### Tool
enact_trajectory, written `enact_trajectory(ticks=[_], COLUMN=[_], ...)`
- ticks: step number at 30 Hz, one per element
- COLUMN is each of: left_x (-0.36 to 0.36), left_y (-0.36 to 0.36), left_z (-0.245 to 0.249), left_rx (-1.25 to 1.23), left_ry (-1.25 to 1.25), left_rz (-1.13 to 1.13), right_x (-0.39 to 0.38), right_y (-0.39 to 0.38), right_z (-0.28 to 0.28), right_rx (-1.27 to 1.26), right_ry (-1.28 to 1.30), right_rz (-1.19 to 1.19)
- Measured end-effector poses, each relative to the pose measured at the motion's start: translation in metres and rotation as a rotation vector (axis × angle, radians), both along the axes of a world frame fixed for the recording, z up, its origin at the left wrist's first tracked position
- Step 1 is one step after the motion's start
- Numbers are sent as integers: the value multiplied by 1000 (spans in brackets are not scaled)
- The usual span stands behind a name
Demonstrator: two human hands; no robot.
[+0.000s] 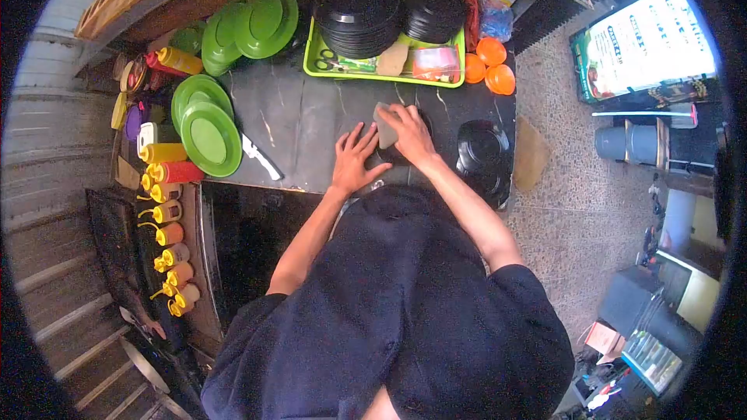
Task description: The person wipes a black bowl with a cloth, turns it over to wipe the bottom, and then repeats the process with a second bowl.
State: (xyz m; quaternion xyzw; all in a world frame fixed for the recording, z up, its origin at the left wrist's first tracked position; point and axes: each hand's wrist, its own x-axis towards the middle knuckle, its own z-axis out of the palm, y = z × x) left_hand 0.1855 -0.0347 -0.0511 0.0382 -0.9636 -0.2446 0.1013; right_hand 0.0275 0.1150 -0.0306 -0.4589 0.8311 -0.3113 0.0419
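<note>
My right hand [409, 134] is closed on a greyish cloth [385, 126], pressed down over a black plate [397, 157] near the front edge of the dark countertop [303, 113]. Just left of it, my left hand [355, 160] lies flat with its fingers spread, its thumb beside the same plate. Both hands partly cover that plate. Further right on the counter, more black plates [483, 152] sit near the corner.
A lime-green tray [342, 75] holds stacked black plates [359, 12] and scissors. Orange cups [499, 78] stand right of it. Green plates [210, 138], a white-handled knife [261, 159] and several sauce bottles [166, 172] are at the left. A lit menu board [646, 43] stands beyond.
</note>
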Motion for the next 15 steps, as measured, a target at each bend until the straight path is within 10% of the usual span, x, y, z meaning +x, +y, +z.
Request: enact_trajectory(ticks=[15], left_x=[2], left_y=[2], left_z=[-2], left_rx=[2], left_ry=[62], left_rz=[19], right_x=[13], right_y=[67], right_z=[17], right_rx=[64], right_ry=[-160], right_rz=[-95])
